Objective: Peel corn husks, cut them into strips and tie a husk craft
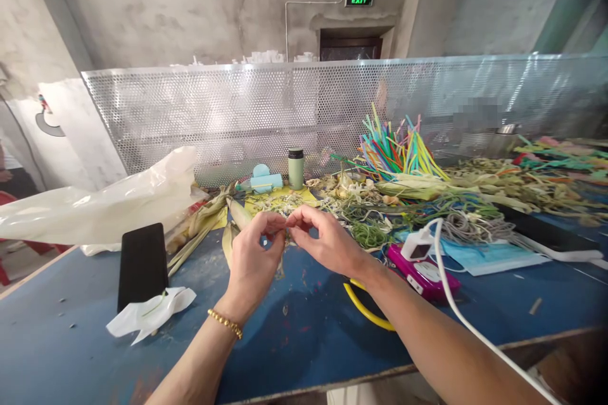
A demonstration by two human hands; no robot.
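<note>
My left hand (254,259), with a gold bead bracelet (225,323) at the wrist, and my right hand (327,240) meet above the middle of the blue table. Thumb and forefinger are pinched on each hand, and the fingertips nearly touch. Whatever lies between them is too small and too covered to name; a thin pale strand seems to hang below. Behind the left hand lies a corn husk (239,212). Green cords (369,234) and dried plant scraps (354,190) are spread beyond the right hand.
A phone (142,266) and white paper (151,311) lie left. A green cup (296,169) and coloured pipe cleaners (396,145) stand before a perforated metal screen (213,114). Right are a purple power device (422,273), white cable (446,285), face mask (494,256) and yellow ring (363,310).
</note>
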